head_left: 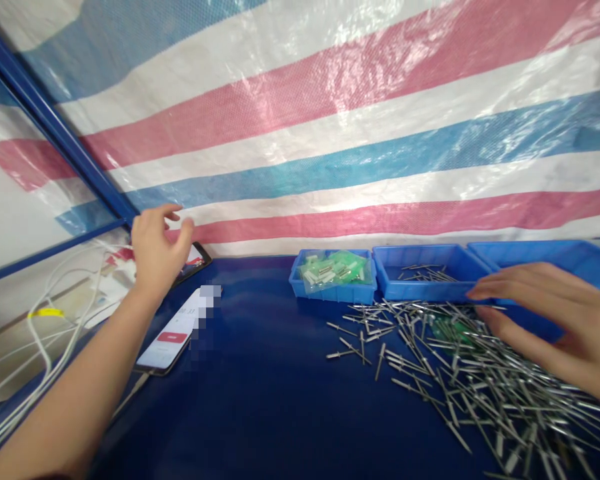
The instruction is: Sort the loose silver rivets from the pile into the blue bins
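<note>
On the right, my right hand (565, 320) is over a spread pile of silver blind rivets (505, 380). Its thumb and index finger come close together, and a thin rivet shows between their tips. My left hand (157, 250) is raised at the far left, fingers apart and curved, with nothing visible in it. Behind that hand lies a dark-edged phone (196, 259), partly hidden. Nearer, a second phone (167, 343) with a lit white screen and a red button lies on the blue table, a cable at its lower end.
Along the back stand a small blue bin (335, 292) with green-and-white packets (337, 268), a middle blue bin (430, 290) holding some rivets, and a larger blue bin (545, 253). White cables (45, 347) hang at left. A striped plastic sheet (330, 133) forms the back wall.
</note>
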